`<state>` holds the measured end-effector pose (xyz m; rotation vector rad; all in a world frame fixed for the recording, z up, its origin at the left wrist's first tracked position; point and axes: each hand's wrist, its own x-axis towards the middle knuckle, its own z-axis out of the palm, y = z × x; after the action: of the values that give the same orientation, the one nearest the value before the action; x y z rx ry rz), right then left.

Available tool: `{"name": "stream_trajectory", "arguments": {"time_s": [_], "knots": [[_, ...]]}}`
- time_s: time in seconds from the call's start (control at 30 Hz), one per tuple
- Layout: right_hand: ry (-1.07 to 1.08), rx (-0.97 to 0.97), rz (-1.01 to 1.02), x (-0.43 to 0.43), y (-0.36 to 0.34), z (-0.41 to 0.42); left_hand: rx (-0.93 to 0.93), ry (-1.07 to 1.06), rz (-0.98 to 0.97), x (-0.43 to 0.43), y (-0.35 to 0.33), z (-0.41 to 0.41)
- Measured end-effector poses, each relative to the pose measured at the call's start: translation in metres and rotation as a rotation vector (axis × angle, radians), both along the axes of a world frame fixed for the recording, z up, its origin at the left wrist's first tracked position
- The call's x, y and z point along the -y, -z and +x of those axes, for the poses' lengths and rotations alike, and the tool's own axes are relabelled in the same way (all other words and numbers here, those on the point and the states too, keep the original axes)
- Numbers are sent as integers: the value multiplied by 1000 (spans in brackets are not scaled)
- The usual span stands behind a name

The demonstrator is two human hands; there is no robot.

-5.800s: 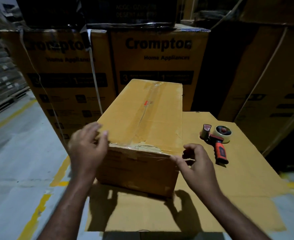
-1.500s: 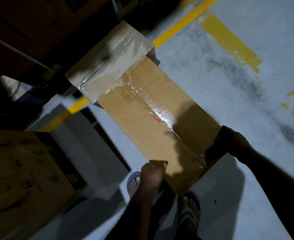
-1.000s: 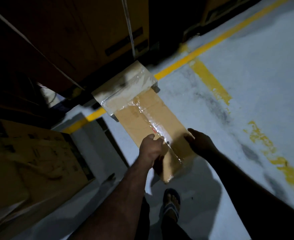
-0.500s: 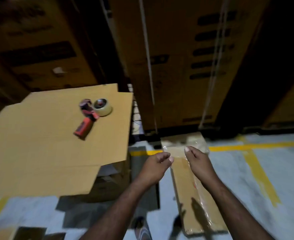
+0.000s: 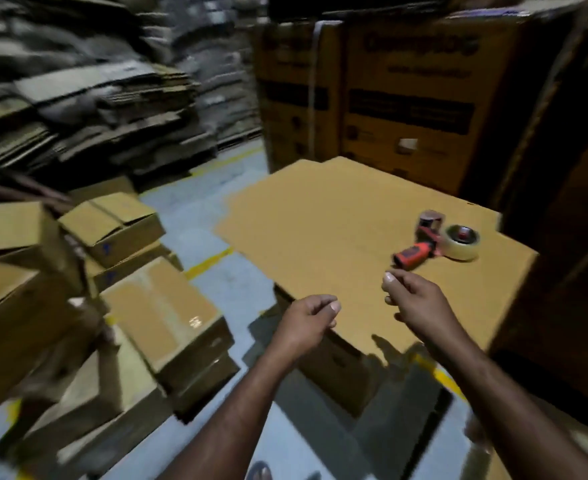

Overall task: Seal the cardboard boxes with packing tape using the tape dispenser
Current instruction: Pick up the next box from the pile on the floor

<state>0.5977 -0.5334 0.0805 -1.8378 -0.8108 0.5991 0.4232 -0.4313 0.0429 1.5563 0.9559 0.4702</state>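
Far left, off the sheet: cardboard boxes [image 5: 112, 226] stacked, top flaps loose. Over the cardboard sheet's [image 5: 320, 220] near edge: left hand [image 5: 306, 320], right hand [image 5: 413, 299], fingers loosely curled, empty. Near its right edge: tape dispenser [image 5: 438, 237], untouched. Likely between boxes; next, fetch one, then take up the dispenser.

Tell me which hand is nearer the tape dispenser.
Right. The right hand hangs just short of the tape dispenser, not touching it; the left hand is farther off, to its lower left.

Flattened cardboard stacks [image 5: 95, 109] rise behind a grey floor [image 5: 247, 292] crossed by yellow lines [image 5: 209, 263].
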Motion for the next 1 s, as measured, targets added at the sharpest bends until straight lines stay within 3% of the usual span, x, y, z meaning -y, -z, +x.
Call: {"name": "stream_trajectory", "arguments": {"time_s": [0.23, 0.5, 1.0], "knots": [[-370, 46, -91, -155, 19, -102, 17, -406, -86, -114, 25, -131], [-696, 86, -175, -312, 55, -216, -16, -697, -94, -204, 37, -245], [-1162, 195, -161, -503, 44, -404, -84, -1385, -52, -291, 7, -433]]}}
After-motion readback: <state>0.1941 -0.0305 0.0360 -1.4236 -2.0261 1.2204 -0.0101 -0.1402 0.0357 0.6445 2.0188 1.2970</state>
